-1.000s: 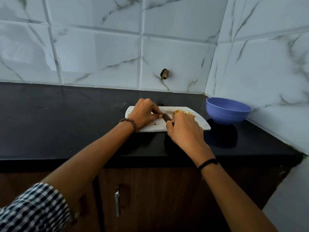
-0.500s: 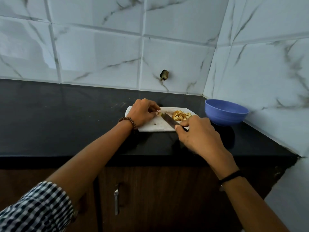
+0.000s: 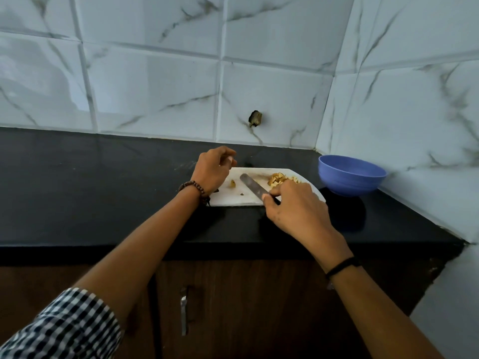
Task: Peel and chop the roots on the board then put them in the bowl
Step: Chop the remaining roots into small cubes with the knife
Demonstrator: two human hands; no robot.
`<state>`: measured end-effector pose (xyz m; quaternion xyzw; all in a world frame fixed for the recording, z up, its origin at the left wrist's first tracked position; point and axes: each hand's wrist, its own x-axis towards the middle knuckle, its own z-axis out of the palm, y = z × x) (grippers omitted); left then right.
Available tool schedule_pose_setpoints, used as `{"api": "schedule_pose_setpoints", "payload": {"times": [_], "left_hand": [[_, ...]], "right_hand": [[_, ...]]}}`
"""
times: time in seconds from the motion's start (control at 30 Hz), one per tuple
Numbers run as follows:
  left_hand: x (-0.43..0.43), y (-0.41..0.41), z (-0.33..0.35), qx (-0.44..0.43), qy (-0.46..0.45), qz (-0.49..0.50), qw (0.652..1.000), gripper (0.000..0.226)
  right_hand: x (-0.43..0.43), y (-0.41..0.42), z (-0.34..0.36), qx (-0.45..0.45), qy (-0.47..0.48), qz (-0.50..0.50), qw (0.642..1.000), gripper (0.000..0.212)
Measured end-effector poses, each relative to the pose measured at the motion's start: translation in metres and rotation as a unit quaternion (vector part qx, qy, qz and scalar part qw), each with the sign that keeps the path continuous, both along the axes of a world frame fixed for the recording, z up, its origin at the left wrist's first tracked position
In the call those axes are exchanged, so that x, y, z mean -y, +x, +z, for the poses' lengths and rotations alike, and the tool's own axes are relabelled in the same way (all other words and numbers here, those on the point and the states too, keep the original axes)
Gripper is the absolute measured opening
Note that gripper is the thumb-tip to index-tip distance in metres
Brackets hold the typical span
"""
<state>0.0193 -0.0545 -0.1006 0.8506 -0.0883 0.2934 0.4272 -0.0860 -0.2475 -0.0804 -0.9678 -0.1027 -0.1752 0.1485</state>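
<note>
A white cutting board (image 3: 248, 198) lies on the black counter. A pile of chopped yellow root pieces (image 3: 281, 179) sits at its far right, and one small piece (image 3: 233, 183) lies alone near the left. My right hand (image 3: 293, 206) grips the handle of a knife (image 3: 252, 187), whose blade lies flat on the board and points to the far left. Over the board's left end, my left hand (image 3: 213, 170) is lifted with its fingers loosely curled, and I see nothing in it. The blue bowl (image 3: 351, 174) stands right of the board.
The black counter (image 3: 103, 193) runs left from the board and ends at a front edge above brown cabinet doors with a metal handle (image 3: 183, 310). Marble-tiled walls meet in a corner behind the bowl. A small dark hole (image 3: 255, 118) marks the back wall.
My left hand has lifted off the board and left a small piece lying there. The knife blade has swung down flat onto the board, and my right hand has drawn back.
</note>
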Motion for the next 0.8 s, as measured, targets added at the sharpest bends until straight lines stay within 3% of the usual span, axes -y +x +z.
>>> {"api": "schedule_pose_setpoints", "payload": {"times": [0.17, 0.33, 0.5, 0.8], "left_hand": [[-0.006, -0.003, 0.004, -0.006, 0.064, 0.035, 0.997, 0.014], [-0.006, -0.016, 0.008, -0.061, 0.181, 0.076, 0.979, 0.033], [-0.002, -0.022, 0.008, -0.080, 0.247, 0.058, 0.964, 0.020], [0.000, -0.017, 0.002, -0.011, 0.151, -0.094, 0.984, 0.026]], "right_hand": [[0.019, 0.008, 0.002, -0.003, -0.004, -0.045, 0.999, 0.036], [0.030, 0.010, 0.001, -0.004, 0.014, -0.059, 0.998, 0.037], [0.024, 0.011, -0.005, 0.035, 0.057, -0.034, 0.997, 0.033], [0.010, 0.027, -0.015, 0.049, 0.172, 0.032, 0.983, 0.034]]}}
